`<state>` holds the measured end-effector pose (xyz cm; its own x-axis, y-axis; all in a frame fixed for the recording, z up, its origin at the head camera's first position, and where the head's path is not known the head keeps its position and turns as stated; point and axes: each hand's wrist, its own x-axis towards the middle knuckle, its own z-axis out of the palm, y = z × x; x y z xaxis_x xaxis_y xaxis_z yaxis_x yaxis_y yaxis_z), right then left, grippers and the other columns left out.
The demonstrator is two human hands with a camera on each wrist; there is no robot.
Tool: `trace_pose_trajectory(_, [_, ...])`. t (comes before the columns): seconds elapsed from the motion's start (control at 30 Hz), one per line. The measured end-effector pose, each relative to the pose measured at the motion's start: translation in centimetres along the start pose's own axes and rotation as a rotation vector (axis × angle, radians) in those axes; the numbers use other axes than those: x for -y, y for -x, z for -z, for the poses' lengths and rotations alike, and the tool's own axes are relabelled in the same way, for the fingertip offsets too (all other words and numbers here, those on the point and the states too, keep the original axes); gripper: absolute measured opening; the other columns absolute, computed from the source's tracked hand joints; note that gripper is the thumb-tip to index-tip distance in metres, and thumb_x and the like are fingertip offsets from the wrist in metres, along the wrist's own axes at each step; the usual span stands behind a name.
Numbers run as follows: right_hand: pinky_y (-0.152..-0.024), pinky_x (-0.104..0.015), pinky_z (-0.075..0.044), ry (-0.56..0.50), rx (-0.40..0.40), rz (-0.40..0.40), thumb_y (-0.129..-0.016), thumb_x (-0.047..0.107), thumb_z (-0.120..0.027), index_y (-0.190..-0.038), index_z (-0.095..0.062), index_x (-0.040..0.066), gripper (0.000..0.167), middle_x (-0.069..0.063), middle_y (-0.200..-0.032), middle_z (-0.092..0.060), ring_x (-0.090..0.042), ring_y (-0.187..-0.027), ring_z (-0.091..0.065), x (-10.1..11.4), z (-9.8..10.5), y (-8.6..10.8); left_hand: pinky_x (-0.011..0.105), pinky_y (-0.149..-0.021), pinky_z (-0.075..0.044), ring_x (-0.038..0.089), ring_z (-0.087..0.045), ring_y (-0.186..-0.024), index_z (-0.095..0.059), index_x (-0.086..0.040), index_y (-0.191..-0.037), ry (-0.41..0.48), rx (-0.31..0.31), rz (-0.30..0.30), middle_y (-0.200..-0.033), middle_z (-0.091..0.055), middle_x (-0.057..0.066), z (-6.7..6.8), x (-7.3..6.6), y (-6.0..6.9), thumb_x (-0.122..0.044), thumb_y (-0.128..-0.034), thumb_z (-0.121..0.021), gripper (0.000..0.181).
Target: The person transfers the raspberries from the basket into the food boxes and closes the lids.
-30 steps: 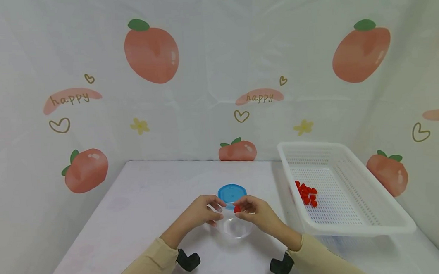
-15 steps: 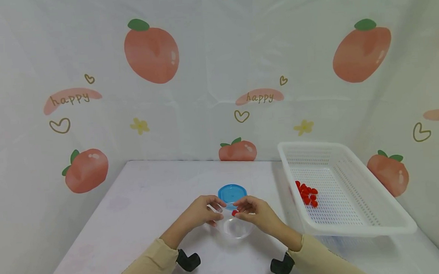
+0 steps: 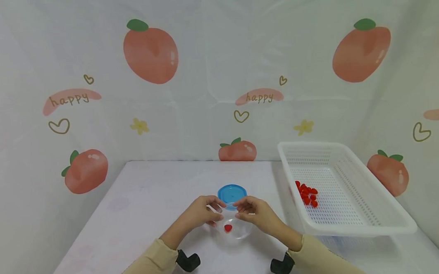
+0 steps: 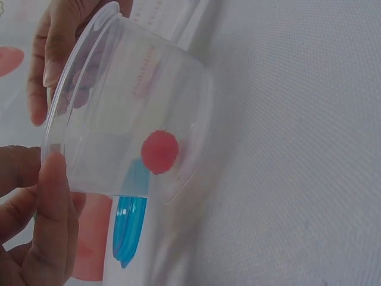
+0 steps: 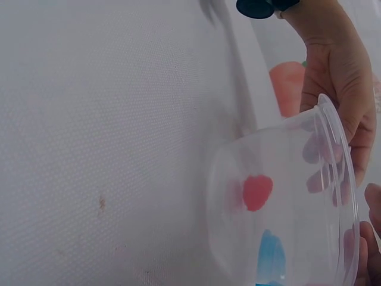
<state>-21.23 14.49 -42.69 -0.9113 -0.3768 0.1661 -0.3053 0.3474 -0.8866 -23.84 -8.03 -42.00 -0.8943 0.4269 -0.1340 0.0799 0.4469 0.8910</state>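
Note:
A clear plastic tub (image 3: 242, 232) stands upright on the table in front of me. One small red piece (image 3: 228, 228), rounded with a slightly jagged edge, lies at its bottom; both wrist views show the red piece (image 4: 159, 152) through the tub's wall. My left hand (image 3: 202, 211) grips the tub's rim at its left side, thumb (image 4: 53, 208) against the rim. Above the right part of the rim is my right hand (image 3: 260, 213), fingers loosely bent, with nothing between thumb and forefinger. A round blue lid (image 3: 231, 192) lies just behind the tub.
On the right stands a white perforated basket (image 3: 362, 230), with several more red pieces (image 3: 306, 194) along its left side. Behind the table (image 3: 109, 238) hangs a printed cloth (image 3: 201, 71). A black camera mount (image 3: 188, 260) sits at each wrist.
The red piece has left my right fingertips and dropped to the tub's bottom, toward the left side. Both hands, the tub, lid and basket stay where they were.

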Motion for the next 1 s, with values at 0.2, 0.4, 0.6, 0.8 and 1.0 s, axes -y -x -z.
trace_pose_trajectory(0.2, [-0.076, -0.012, -0.052, 0.003, 0.007, 0.009, -0.087, 0.012, -0.071, -0.112, -0.064, 0.000, 0.029, -0.017, -0.101, -0.066, -0.015, -0.086, -0.063, 0.0, 0.0, 0.0, 0.028, -0.061, -0.059, 0.014, -0.060, -0.063, -0.066, -0.001, -0.111, -0.001, 0.005, -0.007, -0.096, -0.060, 0.009, 0.1, -0.1, 0.1, -0.005, -0.0815, -0.074, 0.030])
trace_pose_trajectory(0.4, [-0.075, -0.015, -0.053, -0.001, 0.001, 0.024, -0.087, 0.010, -0.071, -0.111, -0.063, -0.003, 0.028, -0.014, -0.097, -0.066, -0.013, -0.085, -0.062, 0.0, 0.2, -0.2, 0.028, -0.061, -0.059, 0.015, -0.060, -0.063, -0.066, -0.002, -0.110, -0.004, 0.006, -0.001, -0.095, -0.060, 0.009, 0.1, -0.2, 0.0, -0.005, -0.0812, -0.074, 0.030])
trace_pose_trajectory(0.6, [-0.078, -0.015, -0.053, -0.005, 0.002, 0.022, -0.088, 0.012, -0.070, -0.111, -0.063, -0.002, 0.028, -0.020, -0.101, -0.066, -0.015, -0.087, -0.063, 0.4, 0.4, -0.4, 0.028, -0.061, -0.059, 0.015, -0.060, -0.063, -0.067, -0.002, -0.109, -0.001, 0.009, 0.001, -0.095, -0.060, 0.009, 0.1, -0.1, -0.1, -0.005, -0.0807, -0.074, 0.029])
trace_pose_trajectory(0.8, [-0.080, -0.019, -0.055, -0.015, -0.018, 0.034, -0.088, 0.012, -0.070, -0.112, -0.062, -0.003, 0.029, -0.024, -0.103, -0.065, -0.019, -0.090, -0.065, 1.4, 0.8, -0.3, 0.028, -0.060, -0.058, 0.016, -0.060, -0.062, -0.066, -0.003, -0.108, 0.002, 0.010, 0.002, -0.095, -0.060, 0.009, 0.1, -0.1, -0.1, -0.006, -0.0802, -0.075, 0.029])
trace_pose_trajectory(1.0, [-0.081, -0.019, -0.055, -0.037, -0.060, 0.069, -0.088, 0.010, -0.069, -0.114, -0.062, -0.002, 0.029, -0.021, -0.104, -0.065, -0.016, -0.091, -0.065, 2.9, 2.1, -0.2, 0.028, -0.060, -0.058, 0.016, -0.060, -0.063, -0.066, -0.002, -0.108, -0.003, 0.009, 0.011, -0.094, -0.060, 0.008, 0.1, -0.2, -0.1, -0.005, -0.0801, -0.075, 0.030])
